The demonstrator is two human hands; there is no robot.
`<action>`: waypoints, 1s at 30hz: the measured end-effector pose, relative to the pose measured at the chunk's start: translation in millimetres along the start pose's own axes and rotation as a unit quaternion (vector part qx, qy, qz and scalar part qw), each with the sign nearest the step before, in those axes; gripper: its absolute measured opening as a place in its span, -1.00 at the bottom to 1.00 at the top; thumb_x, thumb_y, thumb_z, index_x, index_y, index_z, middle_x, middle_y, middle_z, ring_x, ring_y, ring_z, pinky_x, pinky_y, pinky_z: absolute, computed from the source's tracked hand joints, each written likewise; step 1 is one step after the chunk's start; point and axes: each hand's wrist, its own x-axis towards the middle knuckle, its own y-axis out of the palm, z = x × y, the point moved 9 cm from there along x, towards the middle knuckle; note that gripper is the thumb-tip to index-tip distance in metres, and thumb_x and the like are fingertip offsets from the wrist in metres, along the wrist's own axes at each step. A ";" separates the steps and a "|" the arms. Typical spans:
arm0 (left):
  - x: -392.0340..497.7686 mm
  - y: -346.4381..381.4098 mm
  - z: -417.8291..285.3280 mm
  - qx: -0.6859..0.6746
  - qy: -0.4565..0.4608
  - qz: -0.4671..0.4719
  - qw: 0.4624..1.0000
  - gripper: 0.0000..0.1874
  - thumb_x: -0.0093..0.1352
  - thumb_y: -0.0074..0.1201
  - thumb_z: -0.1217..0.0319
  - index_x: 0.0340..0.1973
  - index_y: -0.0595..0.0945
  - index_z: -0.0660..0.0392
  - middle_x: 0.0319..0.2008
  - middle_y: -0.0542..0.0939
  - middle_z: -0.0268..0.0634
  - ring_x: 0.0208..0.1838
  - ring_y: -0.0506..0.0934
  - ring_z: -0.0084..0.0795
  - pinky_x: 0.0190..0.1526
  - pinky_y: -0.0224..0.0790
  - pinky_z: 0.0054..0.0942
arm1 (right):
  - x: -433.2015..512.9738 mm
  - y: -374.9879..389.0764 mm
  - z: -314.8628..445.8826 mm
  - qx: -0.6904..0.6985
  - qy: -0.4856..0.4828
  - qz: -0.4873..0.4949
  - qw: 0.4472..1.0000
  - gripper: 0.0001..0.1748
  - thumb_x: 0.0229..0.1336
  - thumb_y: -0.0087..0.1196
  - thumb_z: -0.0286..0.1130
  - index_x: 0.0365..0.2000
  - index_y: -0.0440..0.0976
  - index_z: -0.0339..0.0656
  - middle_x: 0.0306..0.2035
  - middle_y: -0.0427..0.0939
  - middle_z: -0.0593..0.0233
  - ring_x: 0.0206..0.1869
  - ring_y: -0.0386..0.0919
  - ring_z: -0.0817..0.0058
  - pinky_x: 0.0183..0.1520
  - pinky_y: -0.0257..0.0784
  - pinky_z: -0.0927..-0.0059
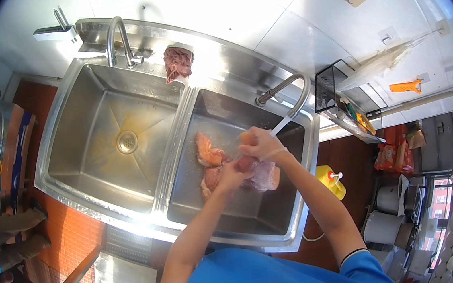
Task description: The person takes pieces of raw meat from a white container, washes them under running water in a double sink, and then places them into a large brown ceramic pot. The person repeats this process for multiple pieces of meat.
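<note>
Both my hands are low in the right basin [238,222] of a stainless steel double sink. A piece of raw meat [264,176] lies between them, its right end under a shiny clear layer that may be water or plastic. My left hand [233,176] grips its left side. From above, my right hand [258,145] curls over it, partly blurred, beside the water stream [280,125] from the right faucet [297,103]. More raw meat [208,150], pale orange and pink, rests on the basin floor left of my hands.
The left basin [83,113] has a yellowish stain around its drain [127,142]. A crumpled brown cloth [178,62] lies on the back ledge near the left faucet [118,37]. A wire rack [334,87] hangs at right, above a yellow jug [331,181]. Another person's legs [18,233] show at far left.
</note>
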 end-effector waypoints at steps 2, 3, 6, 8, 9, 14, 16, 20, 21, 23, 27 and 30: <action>0.8 -9.1 -6.9 0.075 0.041 -0.010 0.996 -0.53 0.14 0.36 0.52 -0.02 0.59 0.25 -0.15 0.63 -0.24 -0.11 0.60 -0.43 -0.12 0.53 -0.46 | 0.1 7.2 1.7 0.007 -0.036 0.062 0.997 -0.50 0.01 0.32 -0.19 -0.10 0.49 -0.26 -0.22 0.61 0.23 -0.16 0.58 0.41 -0.08 0.50 0.36; 0.4 -12.6 -4.8 0.080 0.034 -0.002 0.996 -0.52 0.13 0.36 0.52 -0.02 0.59 0.26 -0.14 0.63 -0.21 -0.08 0.59 -0.42 -0.08 0.50 -0.44 | -0.9 10.8 -1.7 0.003 -0.031 0.092 0.995 -0.50 0.03 0.31 -0.19 -0.07 0.48 -0.26 -0.19 0.59 0.23 -0.14 0.56 0.43 -0.06 0.50 0.36; -2.9 -25.6 5.6 0.109 0.004 0.006 0.994 -0.46 0.11 0.36 0.53 0.02 0.55 0.29 -0.07 0.60 -0.15 0.02 0.55 -0.37 0.02 0.44 -0.39 | -6.5 17.6 2.7 0.041 -0.089 0.151 0.984 -0.68 0.09 0.24 -0.25 -0.22 0.48 -0.21 -0.29 0.56 0.27 -0.21 0.53 0.45 -0.10 0.45 0.37; -4.5 -34.5 10.3 0.141 0.005 -0.006 0.990 -0.33 0.08 0.39 0.53 0.12 0.47 0.29 0.01 0.56 -0.13 0.08 0.53 -0.34 0.05 0.43 -0.37 | -7.3 18.6 -1.9 0.054 -0.092 0.138 0.985 -0.69 0.11 0.24 -0.25 -0.21 0.48 -0.21 -0.29 0.56 0.29 -0.21 0.53 0.46 -0.10 0.44 0.39; -4.3 -37.0 8.3 0.067 0.033 -0.010 0.997 -0.27 0.08 0.39 0.54 0.17 0.41 0.28 0.04 0.54 -0.12 0.11 0.52 -0.32 0.08 0.43 -0.36 | -7.5 19.0 -3.4 0.063 -0.102 0.128 0.985 -0.69 0.12 0.23 -0.25 -0.21 0.49 -0.21 -0.29 0.55 0.30 -0.21 0.53 0.46 -0.10 0.44 0.40; 3.3 -54.1 22.6 -0.067 0.100 -0.036 0.992 0.07 0.15 0.33 0.61 0.42 -0.06 0.10 0.20 0.40 -0.05 0.18 0.48 -0.22 0.09 0.47 -0.26 | -10.6 20.0 -28.3 0.149 -0.074 0.048 0.985 -0.56 0.12 0.26 -0.25 -0.06 0.42 -0.21 -0.19 0.53 0.30 -0.16 0.51 0.51 -0.09 0.45 0.42; 0.6 -67.8 36.8 -0.068 0.136 -0.069 0.986 0.07 0.19 0.28 0.61 0.43 -0.13 0.06 0.19 0.41 -0.01 0.18 0.48 -0.19 0.12 0.46 -0.24 | -15.2 25.4 -48.5 0.236 0.008 0.039 0.971 -0.50 0.12 0.26 -0.24 0.02 0.38 -0.20 -0.16 0.52 0.30 -0.13 0.51 0.52 -0.08 0.46 0.42; -16.7 -119.1 133.7 -0.241 -0.088 -0.310 0.915 -0.16 0.35 0.15 0.41 0.42 -0.01 0.05 0.21 0.39 0.02 0.18 0.50 -0.12 0.08 0.47 -0.18 | -30.5 38.4 -64.4 0.324 0.062 0.002 0.944 -0.44 0.12 0.26 -0.28 0.08 0.31 -0.20 -0.14 0.52 0.29 -0.12 0.52 0.52 -0.07 0.50 0.42; -14.5 -115.8 140.6 -0.284 -0.082 -0.258 0.920 -0.26 0.38 0.09 0.32 0.39 0.07 0.04 0.20 0.40 0.00 0.16 0.50 -0.12 0.06 0.48 -0.17 | -33.5 42.5 -66.6 0.341 0.073 -0.015 0.937 -0.42 0.12 0.26 -0.29 0.10 0.29 -0.20 -0.14 0.52 0.28 -0.11 0.53 0.52 -0.07 0.51 0.41; -18.7 -108.4 150.8 -0.358 -0.097 -0.196 0.908 -0.40 0.43 -0.01 0.17 0.33 0.22 0.03 0.18 0.43 -0.05 0.13 0.52 -0.11 0.03 0.48 -0.15 | -36.9 51.5 -62.3 0.378 0.059 -0.033 0.923 -0.41 0.14 0.24 -0.33 0.13 0.26 -0.20 -0.13 0.52 0.28 -0.09 0.54 0.49 -0.07 0.54 0.41; -34.4 -78.2 128.3 -0.495 -0.024 -0.126 0.859 -0.50 0.45 -0.09 0.03 0.19 0.43 0.03 0.13 0.50 -0.16 0.10 0.53 -0.15 0.04 0.46 -0.11 | -43.8 67.6 -53.2 0.453 0.067 -0.050 0.888 -0.50 0.18 0.16 -0.42 0.09 0.23 -0.18 -0.15 0.52 0.22 -0.16 0.59 0.41 -0.33 0.61 0.36; -36.6 -72.7 105.5 -0.541 0.004 -0.141 0.829 -0.52 0.45 -0.06 0.06 0.18 0.44 0.04 0.09 0.53 -0.18 0.11 0.50 -0.17 0.07 0.45 -0.07 | -47.7 72.2 -48.9 0.476 0.090 -0.045 0.874 -0.54 0.21 0.14 -0.42 0.07 0.25 -0.19 -0.10 0.51 0.26 -0.06 0.56 0.42 -0.16 0.63 0.34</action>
